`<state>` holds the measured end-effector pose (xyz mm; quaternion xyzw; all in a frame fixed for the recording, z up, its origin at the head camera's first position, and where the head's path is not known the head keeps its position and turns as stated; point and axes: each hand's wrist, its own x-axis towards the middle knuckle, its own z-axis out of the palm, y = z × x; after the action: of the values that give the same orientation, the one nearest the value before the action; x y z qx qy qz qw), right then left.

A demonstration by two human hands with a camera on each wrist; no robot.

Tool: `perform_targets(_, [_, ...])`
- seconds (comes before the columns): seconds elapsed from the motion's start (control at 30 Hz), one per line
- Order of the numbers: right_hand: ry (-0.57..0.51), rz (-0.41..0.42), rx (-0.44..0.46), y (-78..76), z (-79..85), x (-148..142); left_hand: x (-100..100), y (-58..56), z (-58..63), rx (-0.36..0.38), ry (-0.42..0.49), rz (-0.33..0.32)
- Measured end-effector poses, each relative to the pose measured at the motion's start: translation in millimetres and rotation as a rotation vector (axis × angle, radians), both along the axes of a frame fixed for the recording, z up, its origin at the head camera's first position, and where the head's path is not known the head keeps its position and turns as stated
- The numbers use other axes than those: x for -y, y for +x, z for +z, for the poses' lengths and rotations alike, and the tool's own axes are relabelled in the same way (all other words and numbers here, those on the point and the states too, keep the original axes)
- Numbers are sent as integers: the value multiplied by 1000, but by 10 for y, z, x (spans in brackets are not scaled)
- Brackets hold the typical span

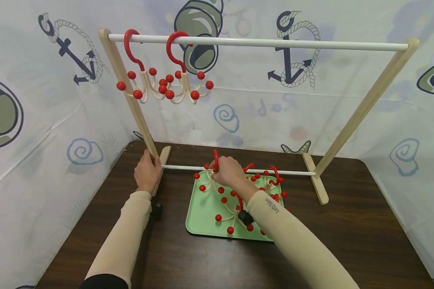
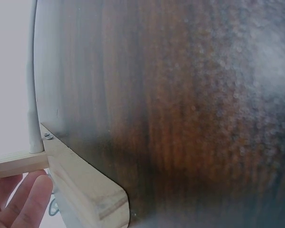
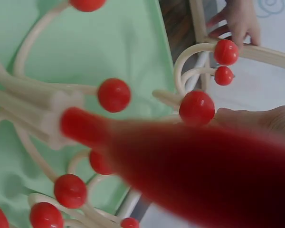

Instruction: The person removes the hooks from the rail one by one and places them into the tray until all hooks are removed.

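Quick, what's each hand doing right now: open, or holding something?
Left hand: closed, holding the wooden post near its foot.
Right hand: closed, holding a red-hooked hanger.

The hangers (image 1: 184, 80) are red and cream, the tray (image 1: 202, 216) green, the table (image 1: 188, 261) brown, the backdrop (image 1: 246, 94) anchor-patterned.

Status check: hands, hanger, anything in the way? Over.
Left hand gripping post. Right hand holding hanger by its hook. Lower bar and other hangers close by, possibly in the way.

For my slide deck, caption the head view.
Right hand holds a hanger at the tray; left hand grips the rack, where two more hangers hang.
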<state>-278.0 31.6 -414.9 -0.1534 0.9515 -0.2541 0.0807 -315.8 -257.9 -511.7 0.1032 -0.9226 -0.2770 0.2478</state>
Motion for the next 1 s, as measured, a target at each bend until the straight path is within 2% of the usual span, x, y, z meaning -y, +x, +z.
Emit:
perform_targets(0.27, [5,-2,37,-19,-108,-29,-12,-13,3,4,-3,-4])
perform_targets(0.63, [49,28,46,-41,-131,-88,-14,-11,-2,10,-2,3])
perform_targets(0.8, [82,41,78,-29,-82,-107,-22,-10,4,17,-2,2])
perform_targets(1.0, [97,61,114,23,65,-148,-26,3,13,9,-5,3])
